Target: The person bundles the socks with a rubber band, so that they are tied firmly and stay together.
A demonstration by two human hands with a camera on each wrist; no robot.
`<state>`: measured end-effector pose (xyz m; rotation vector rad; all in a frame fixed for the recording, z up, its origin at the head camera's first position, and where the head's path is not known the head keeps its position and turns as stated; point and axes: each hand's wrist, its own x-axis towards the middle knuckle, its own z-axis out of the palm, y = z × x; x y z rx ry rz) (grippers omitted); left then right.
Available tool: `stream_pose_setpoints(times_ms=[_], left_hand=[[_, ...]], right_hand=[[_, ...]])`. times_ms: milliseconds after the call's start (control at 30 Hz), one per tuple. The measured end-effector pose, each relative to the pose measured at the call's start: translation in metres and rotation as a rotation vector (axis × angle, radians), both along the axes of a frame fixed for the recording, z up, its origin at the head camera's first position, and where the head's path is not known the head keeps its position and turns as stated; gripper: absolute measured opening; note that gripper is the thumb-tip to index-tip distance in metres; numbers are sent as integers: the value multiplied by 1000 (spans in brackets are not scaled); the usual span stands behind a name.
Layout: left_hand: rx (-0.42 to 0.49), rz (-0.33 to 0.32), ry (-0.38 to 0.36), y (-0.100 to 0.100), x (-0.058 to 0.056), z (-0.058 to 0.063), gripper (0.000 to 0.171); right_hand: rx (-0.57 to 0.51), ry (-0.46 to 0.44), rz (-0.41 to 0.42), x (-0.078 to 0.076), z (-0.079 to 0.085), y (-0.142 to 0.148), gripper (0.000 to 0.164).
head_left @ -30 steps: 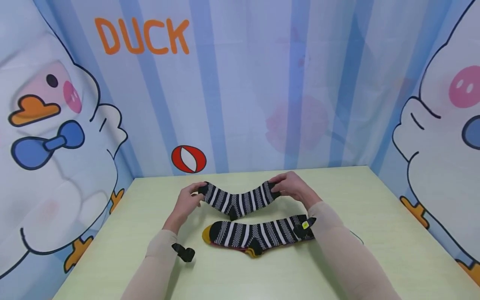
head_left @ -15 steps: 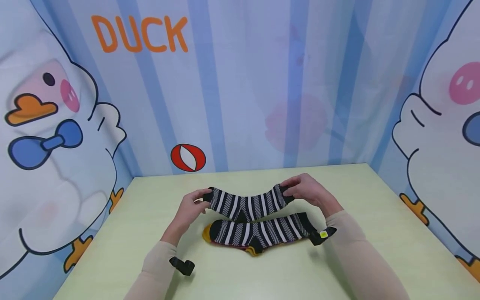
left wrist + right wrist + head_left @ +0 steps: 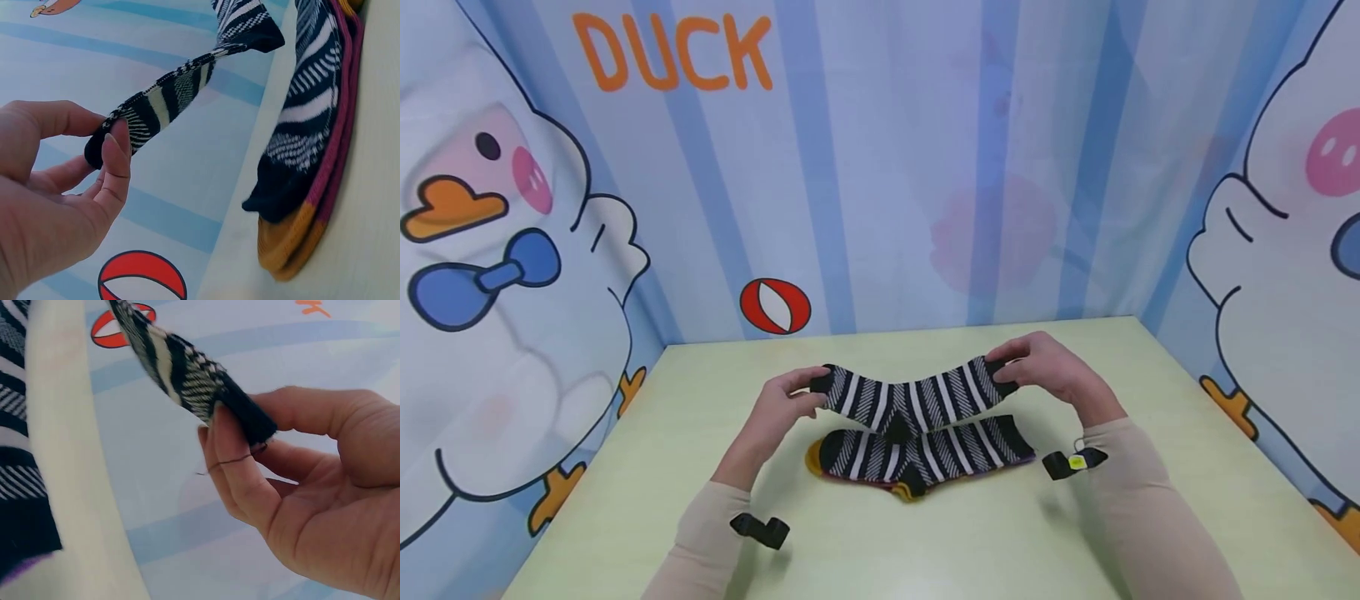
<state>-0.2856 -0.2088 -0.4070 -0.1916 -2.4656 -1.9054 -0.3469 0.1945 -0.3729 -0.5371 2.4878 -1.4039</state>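
Note:
A black-and-white striped sock (image 3: 917,400) hangs between my two hands above the table, sagging at its dark heel. My left hand (image 3: 786,404) pinches the black toe end between thumb and fingers, also seen in the left wrist view. At the other end, my right hand (image 3: 1052,367) pinches the dark cuff, where a loose thread (image 3: 231,464) lies over the fingers. Beneath lies a stack of socks (image 3: 955,454), a matching striped one on top. Mustard toe (image 3: 290,244) and maroon edges of the socks below it stick out. The held sock overlaps the stack's far edge in the head view.
The pale yellow-green table (image 3: 880,550) ends against a striped blue backdrop (image 3: 880,167) printed with ducks, a red ball and orange lettering. Each sleeve carries a black wrist camera, the left camera (image 3: 760,531) and the right camera (image 3: 1075,462), both low over the table.
Both hands have carried the held sock to the right, the right hand farther, so it is stretched wider. It now overlaps the stack, which has stayed put on the table.

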Motion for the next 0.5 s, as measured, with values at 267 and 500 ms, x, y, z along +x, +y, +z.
stream_pose_setpoints(times_ms=[267, 500], left_hand=[[-61, -119, -31, 9, 7, 9, 41], [-148, -188, -122, 12, 10, 9, 39]], right_hand=[[105, -13, 71, 5, 11, 10, 36], [187, -51, 150, 7, 8, 13, 33]])
